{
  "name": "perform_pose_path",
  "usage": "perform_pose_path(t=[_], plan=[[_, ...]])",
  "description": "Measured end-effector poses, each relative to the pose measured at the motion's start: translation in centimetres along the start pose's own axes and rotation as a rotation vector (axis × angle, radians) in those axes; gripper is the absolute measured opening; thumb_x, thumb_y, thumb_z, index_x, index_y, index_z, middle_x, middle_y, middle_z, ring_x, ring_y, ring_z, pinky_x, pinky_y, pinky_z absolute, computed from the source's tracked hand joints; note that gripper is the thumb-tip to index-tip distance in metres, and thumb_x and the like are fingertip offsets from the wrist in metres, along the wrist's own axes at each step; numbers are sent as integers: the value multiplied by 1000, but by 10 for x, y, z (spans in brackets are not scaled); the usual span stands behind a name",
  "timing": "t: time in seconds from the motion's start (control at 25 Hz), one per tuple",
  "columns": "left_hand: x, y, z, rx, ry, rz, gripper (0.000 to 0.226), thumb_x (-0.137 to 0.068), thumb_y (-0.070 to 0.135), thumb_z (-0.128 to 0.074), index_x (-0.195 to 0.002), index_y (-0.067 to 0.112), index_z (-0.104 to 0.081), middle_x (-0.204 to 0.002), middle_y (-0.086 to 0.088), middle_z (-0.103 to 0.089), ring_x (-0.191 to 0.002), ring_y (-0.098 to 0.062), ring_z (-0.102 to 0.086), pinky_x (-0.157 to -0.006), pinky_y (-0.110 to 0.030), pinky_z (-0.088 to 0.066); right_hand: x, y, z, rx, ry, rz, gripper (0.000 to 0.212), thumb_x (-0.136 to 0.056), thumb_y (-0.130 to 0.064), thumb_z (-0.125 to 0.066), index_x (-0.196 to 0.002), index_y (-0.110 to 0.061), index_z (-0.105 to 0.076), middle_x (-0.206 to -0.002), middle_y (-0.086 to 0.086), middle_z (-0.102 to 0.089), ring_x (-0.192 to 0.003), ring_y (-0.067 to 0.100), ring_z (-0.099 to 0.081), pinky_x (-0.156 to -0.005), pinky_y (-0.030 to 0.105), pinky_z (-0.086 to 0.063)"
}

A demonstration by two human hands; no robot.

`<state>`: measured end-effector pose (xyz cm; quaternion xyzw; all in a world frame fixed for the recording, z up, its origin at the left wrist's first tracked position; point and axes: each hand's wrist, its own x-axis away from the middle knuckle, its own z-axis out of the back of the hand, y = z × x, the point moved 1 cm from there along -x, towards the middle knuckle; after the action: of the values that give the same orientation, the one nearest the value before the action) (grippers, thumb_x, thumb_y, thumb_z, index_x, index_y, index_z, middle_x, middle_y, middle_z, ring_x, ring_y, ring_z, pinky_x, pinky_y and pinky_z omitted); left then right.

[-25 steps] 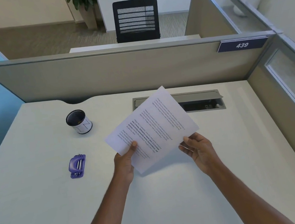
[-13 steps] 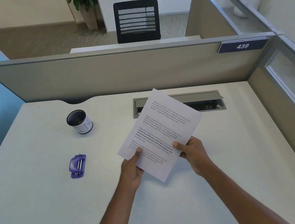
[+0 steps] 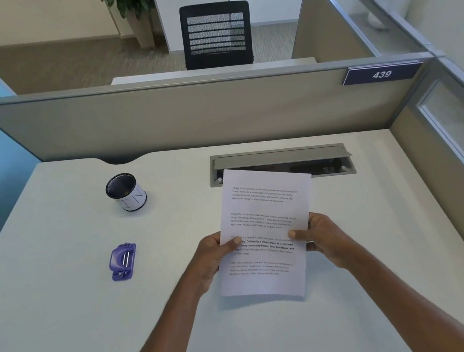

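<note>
A white printed sheet of paper (image 3: 266, 224) is held above the desk, nearly upright in the view with its text facing me. My left hand (image 3: 214, 257) pinches its left edge, thumb on top of the page. My right hand (image 3: 320, 238) pinches the right edge the same way. The fingers of both hands are hidden behind the sheet.
A purple hole punch (image 3: 123, 261) lies on the white desk (image 3: 68, 327) at the left. A black mesh cup with a white label (image 3: 126, 191) stands behind it. A grey cable tray (image 3: 281, 158) is set in the desk's back, partly covered by the sheet. Partition walls close the back and right.
The sheet has turned clockwise from a slanted position to nearly straight and come closer to me. Both hands have shifted up along its side edges.
</note>
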<state>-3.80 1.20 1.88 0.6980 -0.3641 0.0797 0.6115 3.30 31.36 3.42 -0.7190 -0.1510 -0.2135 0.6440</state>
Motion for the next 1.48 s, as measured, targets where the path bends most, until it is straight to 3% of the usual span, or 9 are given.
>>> perform_pose_path(t=[0.12,0.32,0.6,0.84,1.12,1.28,1.36,1.48], plan=[[-5,-4,-8,27,59,-5,31,-96,21,-84,-124,8,-82,-121,-15,-85,-113,-38,-81,-94,-47,-67,-1,1,-1,-3,13,-4,33,-97,-7,-79,-129,-12,-76,-122,6,-85,-110,28,-82,-84,40,-70],[-8,-12,-4,108,140,15,28,-92,22,-88,-116,9,-84,-118,-17,-85,-102,-36,-83,-87,-49,-69,-5,8,-3,31,168,-6,15,-102,-15,-77,-114,-8,-76,-109,10,-87,-96,28,-85,-71,33,-69],[-3,-17,8,184,185,8,17,-98,19,-82,-114,15,-86,-115,-12,-86,-90,-22,-84,-71,-33,-66,-9,17,-7,-7,244,-4,8,-98,-6,-80,-105,-5,-79,-100,13,-87,-86,26,-86,-67,29,-67],[7,-18,49,176,334,-18,17,-105,12,-72,-116,17,-83,-99,-3,-86,-84,-17,-82,-74,-27,-64,-9,23,-2,-41,261,-16,12,-97,-4,-79,-109,-1,-80,-103,16,-87,-89,31,-85,-70,34,-70],[39,1,129,-147,630,-183,24,-101,3,-63,-107,19,-81,-96,-6,-80,-82,-20,-75,-75,-31,-60,-10,29,3,9,274,-37,13,-96,-4,-80,-110,-3,-81,-100,13,-87,-86,31,-86,-65,31,-69],[56,21,182,-279,834,-212,19,-96,10,-68,-100,21,-84,-88,3,-82,-70,-10,-71,-70,-30,-58,-14,31,3,36,268,-43,12,-96,-4,-80,-107,-2,-81,-98,14,-87,-79,27,-85,-63,29,-68],[60,30,203,-370,933,-203,19,-96,11,-68,-102,20,-84,-96,6,-82,-82,-12,-73,-70,-27,-54,-15,32,2,48,265,-42,13,-96,-4,-80,-109,-3,-81,-99,15,-87,-80,28,-85,-64,30,-68],[53,33,233,-418,959,-129,25,-97,10,-75,-120,8,-81,-117,-10,-79,-109,-29,-72,-93,-37,-59,-16,33,1,72,257,-41,14,-96,-5,-80,-110,-4,-81,-101,15,-87,-84,31,-84,-66,32,-69]])
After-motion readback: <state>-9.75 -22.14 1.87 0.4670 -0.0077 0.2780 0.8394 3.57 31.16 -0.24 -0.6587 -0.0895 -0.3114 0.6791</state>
